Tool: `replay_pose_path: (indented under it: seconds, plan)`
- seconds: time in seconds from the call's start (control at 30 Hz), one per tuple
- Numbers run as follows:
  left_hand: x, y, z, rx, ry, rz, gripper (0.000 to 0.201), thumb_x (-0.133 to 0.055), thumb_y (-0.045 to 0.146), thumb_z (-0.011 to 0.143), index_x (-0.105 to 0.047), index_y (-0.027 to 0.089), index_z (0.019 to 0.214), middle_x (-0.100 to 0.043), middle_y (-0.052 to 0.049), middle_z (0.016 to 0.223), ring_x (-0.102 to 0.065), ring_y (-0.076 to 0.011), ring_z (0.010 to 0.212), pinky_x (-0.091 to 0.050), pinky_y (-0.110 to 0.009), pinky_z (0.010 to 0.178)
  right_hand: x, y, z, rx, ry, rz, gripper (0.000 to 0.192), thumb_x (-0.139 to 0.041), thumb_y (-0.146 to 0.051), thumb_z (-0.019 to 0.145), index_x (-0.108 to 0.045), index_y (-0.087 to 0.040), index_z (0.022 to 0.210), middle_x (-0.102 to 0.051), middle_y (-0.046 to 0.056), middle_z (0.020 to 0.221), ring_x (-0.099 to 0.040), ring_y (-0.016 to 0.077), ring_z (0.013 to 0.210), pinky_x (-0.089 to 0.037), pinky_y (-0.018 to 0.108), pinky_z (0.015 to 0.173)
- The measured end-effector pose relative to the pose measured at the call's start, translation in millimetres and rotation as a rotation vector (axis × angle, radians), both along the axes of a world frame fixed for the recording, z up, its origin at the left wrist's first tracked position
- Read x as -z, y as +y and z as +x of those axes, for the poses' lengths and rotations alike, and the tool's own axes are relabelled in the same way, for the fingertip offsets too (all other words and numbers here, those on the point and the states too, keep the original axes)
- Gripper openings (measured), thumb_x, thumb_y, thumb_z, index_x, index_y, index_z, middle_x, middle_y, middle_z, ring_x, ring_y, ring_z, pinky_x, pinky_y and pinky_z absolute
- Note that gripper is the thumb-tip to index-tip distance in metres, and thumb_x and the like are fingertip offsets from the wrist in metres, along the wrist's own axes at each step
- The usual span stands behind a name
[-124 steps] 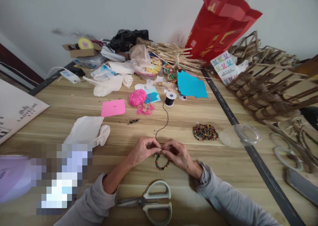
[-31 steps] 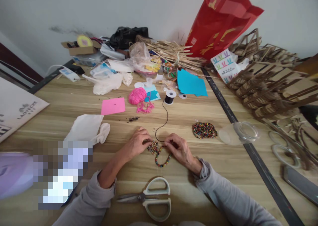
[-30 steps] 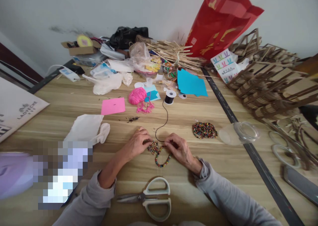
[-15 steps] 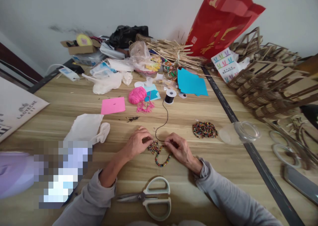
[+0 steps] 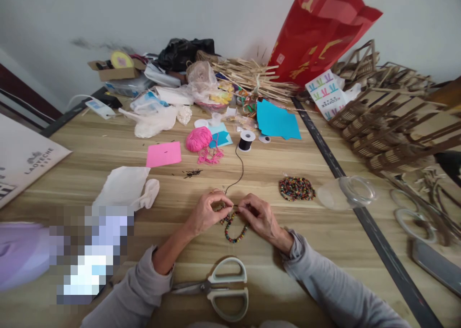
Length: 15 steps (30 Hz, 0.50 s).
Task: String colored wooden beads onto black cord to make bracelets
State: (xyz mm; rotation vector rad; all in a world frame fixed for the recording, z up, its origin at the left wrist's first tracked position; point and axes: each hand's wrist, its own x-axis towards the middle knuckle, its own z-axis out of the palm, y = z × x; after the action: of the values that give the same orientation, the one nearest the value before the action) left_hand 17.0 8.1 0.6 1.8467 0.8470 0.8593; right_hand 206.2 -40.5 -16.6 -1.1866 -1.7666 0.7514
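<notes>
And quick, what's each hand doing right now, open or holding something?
Left hand: closed, pinching at the black cord; anything else between the fingers is too small to tell.
Right hand: closed, pinching the black cord beside the strung beads.

The strung beads (image 5: 234, 240) are multicoloured, the thin cord (image 5: 242, 167) apparently black.

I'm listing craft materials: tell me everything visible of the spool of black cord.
The spool of black cord stands upright on the wood-grained tabletop, beyond the left hand and right hand. Its round white flanges look like plastic; the top one has a central hole. Black cord is wound between them, and a loose length curves toward the left hand, where it becomes hidden. Neither hand touches the spool itself.
</notes>
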Motion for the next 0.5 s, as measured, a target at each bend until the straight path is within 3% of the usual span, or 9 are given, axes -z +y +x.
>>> replay_pose_path:
  seconds: [0.5]
  plan:
    - [6.3,1.2,-0.9,0.010,-0.023,0.025,0.009,-0.063,0.008,0.074,-0.069,0.015,0.074,-0.065,-0.004,0.075,-0.059,-0.0172,0.079,-0.045,-0.029,0.077,-1.8,-0.8,-0.9,-0.050,-0.037,0.046,0.015,-0.052,-0.025,0.091,-0.060,-0.017,0.081,-0.056,0.002,0.070,-0.051,0.0125,0.061,-0.041,0.023,0.056]
